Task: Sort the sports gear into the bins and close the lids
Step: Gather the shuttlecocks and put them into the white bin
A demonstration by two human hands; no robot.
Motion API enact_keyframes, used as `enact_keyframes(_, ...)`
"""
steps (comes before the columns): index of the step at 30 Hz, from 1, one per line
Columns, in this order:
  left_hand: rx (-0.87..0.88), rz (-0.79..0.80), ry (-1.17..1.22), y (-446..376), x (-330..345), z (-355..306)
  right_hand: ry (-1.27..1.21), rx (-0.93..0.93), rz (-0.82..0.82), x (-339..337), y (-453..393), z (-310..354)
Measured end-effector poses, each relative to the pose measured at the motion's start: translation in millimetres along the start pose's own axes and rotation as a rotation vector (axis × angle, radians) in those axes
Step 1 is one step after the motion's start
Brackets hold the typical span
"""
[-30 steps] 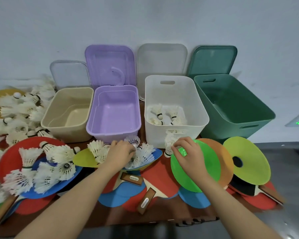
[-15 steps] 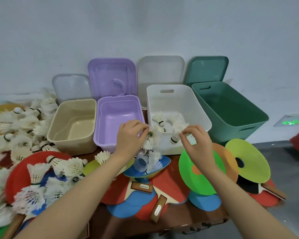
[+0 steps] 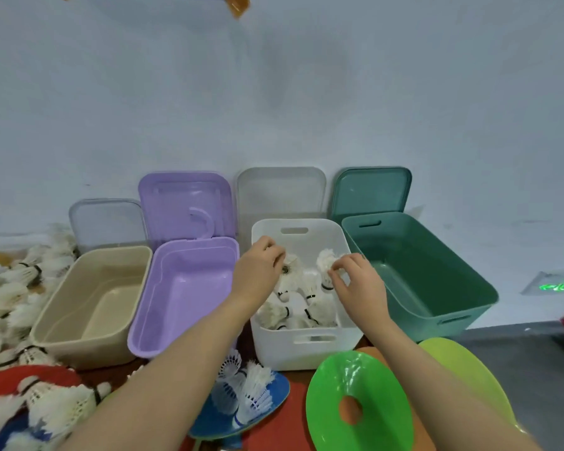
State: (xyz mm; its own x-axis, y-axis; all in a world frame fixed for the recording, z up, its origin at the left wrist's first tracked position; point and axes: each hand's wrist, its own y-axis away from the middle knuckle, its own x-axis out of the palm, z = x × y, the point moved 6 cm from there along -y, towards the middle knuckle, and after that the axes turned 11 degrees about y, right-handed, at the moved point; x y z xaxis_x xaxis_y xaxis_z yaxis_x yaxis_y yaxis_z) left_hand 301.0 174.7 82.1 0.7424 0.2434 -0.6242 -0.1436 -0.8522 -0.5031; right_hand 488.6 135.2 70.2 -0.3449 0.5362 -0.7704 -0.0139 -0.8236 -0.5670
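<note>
Left hand [image 3: 258, 271] over the white bin [image 3: 302, 349], fingers curled round a shuttlecock [image 3: 290, 266]. Right hand [image 3: 355, 281] also over it, fingertips pinching another shuttlecock [image 3: 326, 260]. More shuttlecocks [image 3: 293, 307] lie inside the bin. Purple bin [image 3: 183, 294] just left, green bin [image 3: 417, 275] just right, lids off.

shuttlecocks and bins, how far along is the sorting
Early on. Done: a small heap of shuttlecocks lies in the white bin. In hand: left hand and right hand each hold a shuttlecock over it. Left: the shuttlecock pile, flat discs like the green disc, and every lid; beige, purple and green bins look empty.
</note>
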Motion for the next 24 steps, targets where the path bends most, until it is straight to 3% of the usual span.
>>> enact_keyframes(3,-0.057,0.115,-0.137,-3,15,12,0.051,0.021,0.122,20,-3,-16)
enact_keyframes(10,0.025,0.218,-0.265,18,6,17,-0.019,-0.035,0.128,21,10,-5)
enact_keyframes(18,0.088,0.174,-0.209,72,-56,42,-0.219,-0.143,0.058,18,48,74)
enact_keyframes(24,-0.074,0.216,-0.176,143,-100,102,-0.255,-0.148,0.237,51,97,135)
